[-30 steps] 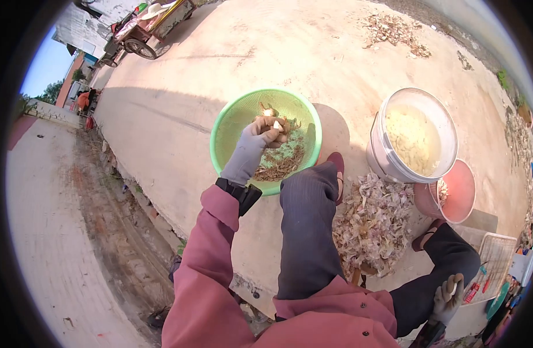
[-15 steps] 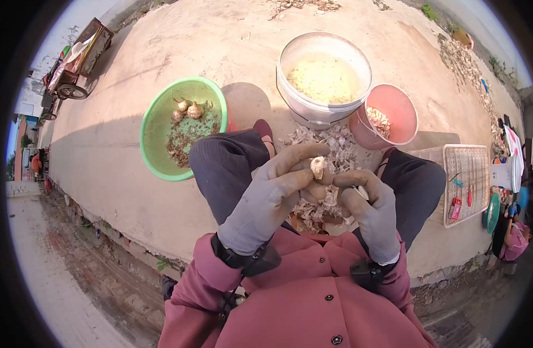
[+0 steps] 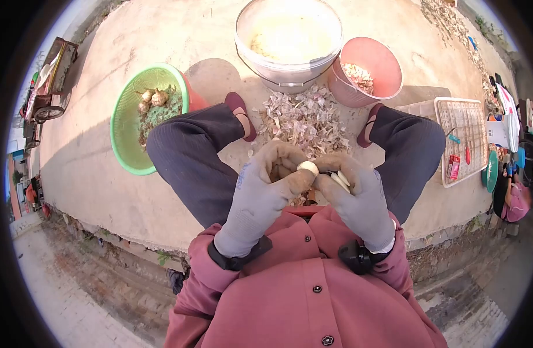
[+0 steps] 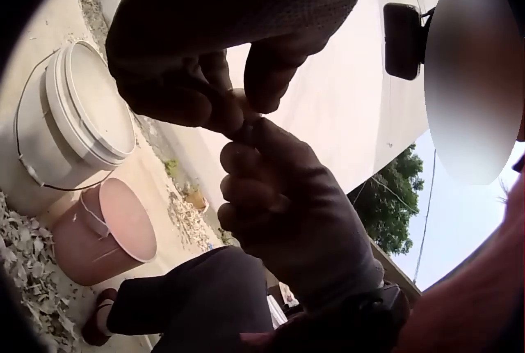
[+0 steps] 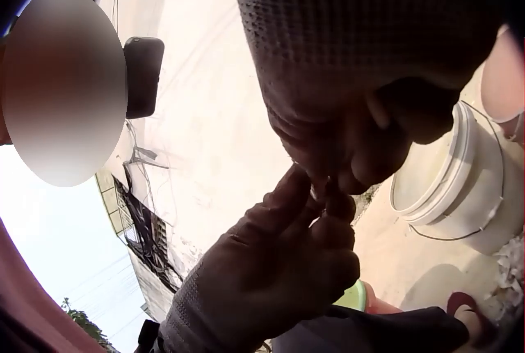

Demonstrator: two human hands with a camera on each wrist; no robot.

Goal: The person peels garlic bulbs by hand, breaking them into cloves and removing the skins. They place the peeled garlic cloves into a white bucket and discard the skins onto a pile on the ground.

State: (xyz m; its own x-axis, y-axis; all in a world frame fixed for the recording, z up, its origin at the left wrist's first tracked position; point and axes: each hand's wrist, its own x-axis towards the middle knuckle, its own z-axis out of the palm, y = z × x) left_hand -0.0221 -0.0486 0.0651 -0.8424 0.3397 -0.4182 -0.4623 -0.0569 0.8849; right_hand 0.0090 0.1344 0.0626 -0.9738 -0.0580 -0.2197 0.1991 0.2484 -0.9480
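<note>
In the head view both gloved hands meet in front of the chest. Between thumb and fingers my left hand (image 3: 257, 188) pinches a pale garlic clove (image 3: 307, 167). My right hand (image 3: 359, 194) has its thumb and forefinger tips right at that clove, while its curled fingers hold peeled white cloves (image 3: 340, 181). Both wrist views show the fingertips close together, dark against the light. Below the hands lies a heap of garlic skins (image 3: 304, 119). Several garlic bulbs (image 3: 158, 97) sit in a green mesh basket (image 3: 120, 130) at the left.
Beyond the skins stand a white bucket (image 3: 286, 78) and a pink bucket (image 3: 388, 72) with cloves in it. On the right, an upturned-looking crate (image 3: 466, 124) carries a red box (image 3: 453, 167) and small tools. A cart (image 3: 54, 87) stands far left.
The left hand came back from over the green basket to the right hand, bringing a clove. The right hand rose from beside the right knee. The head view has swung rightward and down.
</note>
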